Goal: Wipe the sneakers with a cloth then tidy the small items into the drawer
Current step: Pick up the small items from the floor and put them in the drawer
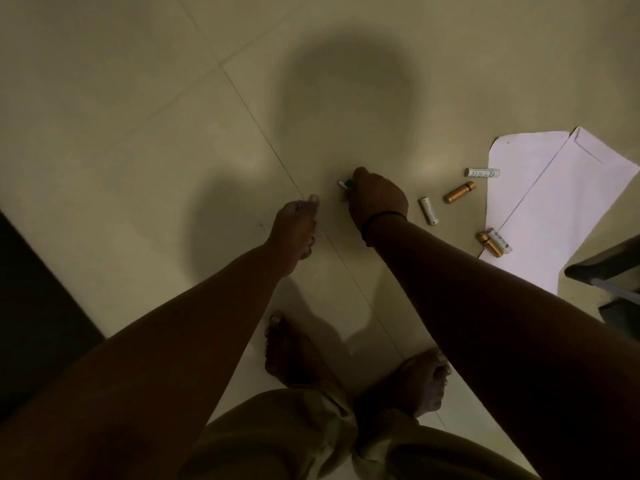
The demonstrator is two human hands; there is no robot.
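Tiled floor (138,150): right hand (377,202) pinching small white-green item (345,184); left hand (294,226) curled; batteries (428,211), gold tubes (460,192) beside white paper (554,209).

I see a pale tiled floor (138,133) in dim light, its grout lines running diagonally. Left of the floor's centre lies a dark edge (31,306); round shadows (343,84) fall beyond.

Dim, yellowish light coming from behind/above the person. Big soft head shadow (343,84) falling upper centre on the floor tiles (121,133); forearms going near-black at bottom. Wide-angle bending the edges; white paper (554,202) at right glaring brightest.
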